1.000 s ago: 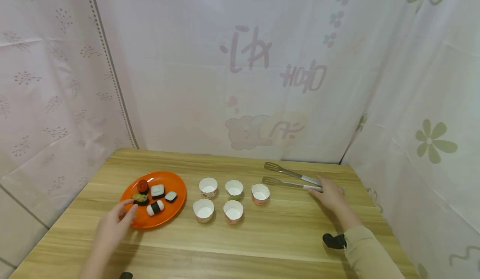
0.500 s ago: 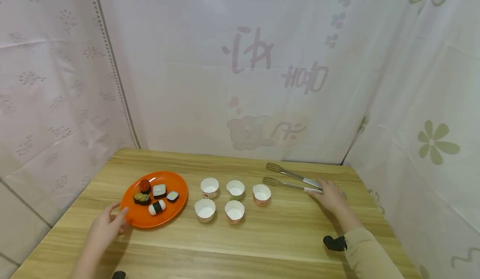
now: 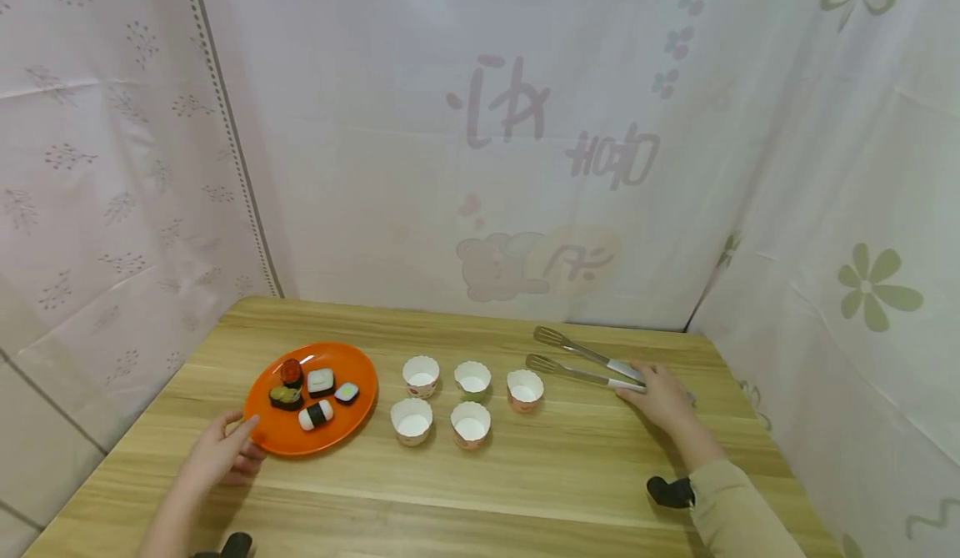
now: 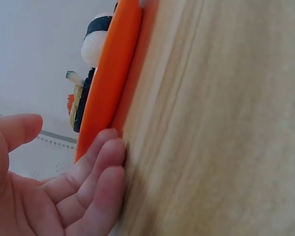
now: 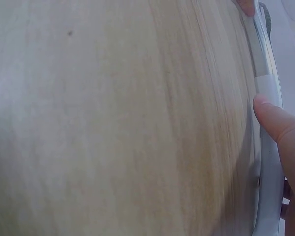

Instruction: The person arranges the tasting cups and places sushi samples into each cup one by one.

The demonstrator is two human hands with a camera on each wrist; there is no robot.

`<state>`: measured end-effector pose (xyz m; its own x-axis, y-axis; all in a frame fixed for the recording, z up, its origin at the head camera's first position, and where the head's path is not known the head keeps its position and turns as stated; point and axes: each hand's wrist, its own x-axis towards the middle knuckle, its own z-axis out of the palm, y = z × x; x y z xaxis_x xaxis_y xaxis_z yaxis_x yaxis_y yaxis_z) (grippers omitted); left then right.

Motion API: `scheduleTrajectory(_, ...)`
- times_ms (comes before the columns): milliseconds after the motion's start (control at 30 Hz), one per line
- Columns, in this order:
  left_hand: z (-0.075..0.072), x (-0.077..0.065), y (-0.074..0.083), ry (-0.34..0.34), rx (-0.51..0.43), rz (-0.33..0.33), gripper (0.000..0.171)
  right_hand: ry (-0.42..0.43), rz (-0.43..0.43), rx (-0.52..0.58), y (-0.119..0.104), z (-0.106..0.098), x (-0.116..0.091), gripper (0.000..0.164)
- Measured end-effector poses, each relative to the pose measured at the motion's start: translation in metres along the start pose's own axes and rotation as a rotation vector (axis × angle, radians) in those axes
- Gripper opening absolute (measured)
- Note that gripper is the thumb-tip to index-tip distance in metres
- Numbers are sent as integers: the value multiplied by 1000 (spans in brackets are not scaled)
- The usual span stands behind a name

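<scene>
My left hand (image 3: 215, 453) is at the near left rim of an orange plate (image 3: 341, 423). Its fingertips (image 4: 108, 140) reach the plate's edge low by the table, while the thumb stands apart. On the plate sit several sushi pieces: a white roll with a black band (image 3: 316, 414), a red-topped one (image 3: 291, 372), a yellow-green-topped one (image 3: 286, 397), a white-topped block (image 3: 320, 382) and a small roll (image 3: 347, 393). At the right, my right hand (image 3: 663, 401) holds the handle of metal tongs (image 3: 588, 354), thumb along one side. The tongs' slotted ends are spread and point left.
Several white paper cups with scalloped rims stand mid-table, among them a front one (image 3: 471, 426) and a right one (image 3: 524, 389). The wooden table (image 3: 450, 500) ends at patterned curtains (image 3: 375, 208) behind and on both sides.
My left hand has drawn back left from over the plate to its rim. The right hand stays on the tongs. The whole view has shifted slightly.
</scene>
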<state>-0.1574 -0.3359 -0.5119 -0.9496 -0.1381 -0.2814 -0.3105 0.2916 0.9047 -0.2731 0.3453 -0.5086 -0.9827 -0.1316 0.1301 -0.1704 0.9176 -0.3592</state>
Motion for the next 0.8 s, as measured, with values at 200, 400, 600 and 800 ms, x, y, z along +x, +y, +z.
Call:
scheduleTrajectory(200,2,2,1,-86,-122,-28,75,16,-19,-3,2,2,-1,70)
scheduleTrajectory(400,3,5,-3,-144,-208,-51,58,33,-31,-1,3,4,-3,68)
scheduleTrajectory(600,-2,12,-14,-258,-300,-19,53,46,-39,-1,4,7,-3,66)
scheduleTrajectory(800,-8,17,-20,-345,-363,-28,56,59,-48,9,3,6,-5,64)
